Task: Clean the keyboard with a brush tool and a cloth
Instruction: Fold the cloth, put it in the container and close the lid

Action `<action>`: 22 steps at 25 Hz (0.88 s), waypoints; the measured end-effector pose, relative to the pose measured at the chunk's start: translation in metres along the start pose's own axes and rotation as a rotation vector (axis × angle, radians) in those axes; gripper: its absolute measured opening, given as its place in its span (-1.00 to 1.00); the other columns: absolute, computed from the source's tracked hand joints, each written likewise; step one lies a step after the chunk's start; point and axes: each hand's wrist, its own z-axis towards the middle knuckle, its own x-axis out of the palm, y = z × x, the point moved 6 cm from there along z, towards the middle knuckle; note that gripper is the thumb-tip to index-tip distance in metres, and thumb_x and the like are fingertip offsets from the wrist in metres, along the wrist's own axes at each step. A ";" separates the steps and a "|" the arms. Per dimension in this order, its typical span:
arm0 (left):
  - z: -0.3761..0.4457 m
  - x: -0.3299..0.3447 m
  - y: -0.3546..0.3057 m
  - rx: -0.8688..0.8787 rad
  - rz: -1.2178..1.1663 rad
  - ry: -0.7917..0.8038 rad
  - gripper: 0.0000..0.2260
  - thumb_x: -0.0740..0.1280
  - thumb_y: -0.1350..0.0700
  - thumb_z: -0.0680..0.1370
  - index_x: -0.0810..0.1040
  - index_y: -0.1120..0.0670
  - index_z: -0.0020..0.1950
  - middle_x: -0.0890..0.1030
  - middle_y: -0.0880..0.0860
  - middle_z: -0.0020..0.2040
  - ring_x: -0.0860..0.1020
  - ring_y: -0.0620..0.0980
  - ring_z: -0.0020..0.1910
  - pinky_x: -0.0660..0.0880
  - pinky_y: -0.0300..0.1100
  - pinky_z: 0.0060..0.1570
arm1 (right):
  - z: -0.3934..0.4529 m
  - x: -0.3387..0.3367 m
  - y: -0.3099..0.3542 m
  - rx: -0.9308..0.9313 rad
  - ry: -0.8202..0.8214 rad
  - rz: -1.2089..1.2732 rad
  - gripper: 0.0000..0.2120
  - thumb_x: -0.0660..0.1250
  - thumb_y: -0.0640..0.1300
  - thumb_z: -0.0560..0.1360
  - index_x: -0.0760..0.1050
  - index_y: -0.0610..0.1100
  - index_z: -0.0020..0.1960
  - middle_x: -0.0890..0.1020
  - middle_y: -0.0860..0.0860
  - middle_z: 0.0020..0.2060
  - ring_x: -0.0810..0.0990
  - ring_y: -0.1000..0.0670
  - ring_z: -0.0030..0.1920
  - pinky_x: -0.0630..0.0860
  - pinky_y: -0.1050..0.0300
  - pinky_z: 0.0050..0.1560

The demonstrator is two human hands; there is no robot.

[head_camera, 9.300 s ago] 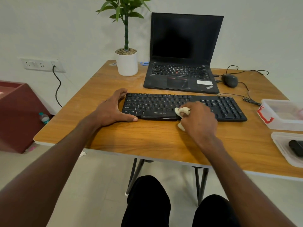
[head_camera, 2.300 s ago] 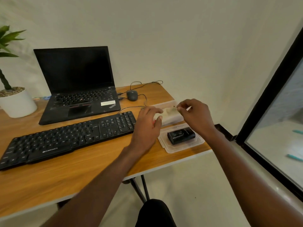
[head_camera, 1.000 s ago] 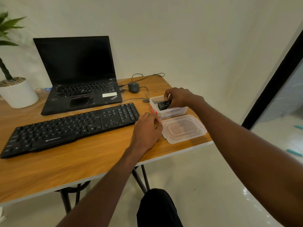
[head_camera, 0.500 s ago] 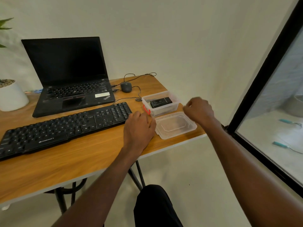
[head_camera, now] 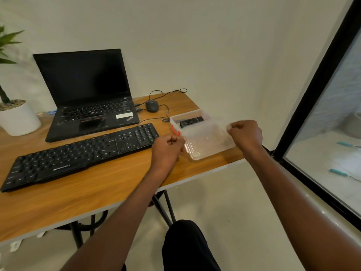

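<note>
Keyboard [head_camera: 82, 153], black and full-sized, lies slanted across the wooden table [head_camera: 93, 192], its near-left corner close to the table's front edge and its far-right end close to the left hand. Behind it sits an open black laptop [head_camera: 88, 94] with a dark screen. To the keyboard's right, a clear plastic box [head_camera: 173, 119] with a red latch holds a small black tool [head_camera: 191, 121]. Both hands grasp a clear plastic lid [head_camera: 207, 142] by its ends: the left hand [head_camera: 166, 151] pinches the left edge with curled fingers, and the right hand [head_camera: 246, 134] pinches the right edge. The lid overlaps the near side of the box. A grey wired mouse [head_camera: 152, 105] rests behind the box. A white plant pot [head_camera: 19, 118] stands at the far left. A black-framed glass panel [head_camera: 312, 98] runs along the right.
</note>
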 end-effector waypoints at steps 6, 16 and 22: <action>0.030 -0.023 -0.053 0.240 -0.212 -0.135 -0.91 0.47 0.15 0.63 0.66 0.07 0.12 0.71 0.11 -0.15 0.70 0.05 -0.28 0.62 -0.14 -0.36 | 0.025 -0.010 0.060 -0.161 0.005 0.305 -0.90 0.50 -0.02 0.50 0.73 0.08 0.01 0.74 0.10 -0.25 0.71 0.06 -0.22 0.60 0.11 -0.17; 0.058 -0.018 -0.003 0.221 0.202 -0.160 -0.77 0.50 0.17 0.58 0.69 -0.03 0.21 0.66 -0.22 0.02 0.60 -0.34 0.01 0.58 -0.39 -0.02 | 0.054 0.061 0.034 0.042 0.115 0.375 -0.78 0.35 0.00 0.50 0.75 0.00 0.00 0.75 0.09 -0.09 0.71 -0.02 0.00 0.70 -0.11 0.02; 0.055 -0.007 0.008 0.217 0.192 -0.129 -0.78 0.44 0.18 0.63 0.66 0.02 0.27 0.66 -0.15 0.07 0.61 -0.36 0.00 0.56 -0.44 -0.08 | 0.039 0.068 0.017 -0.089 0.053 0.236 -0.77 0.44 0.00 0.58 0.67 0.01 0.22 0.68 0.16 0.06 0.67 0.04 0.10 0.68 -0.14 0.15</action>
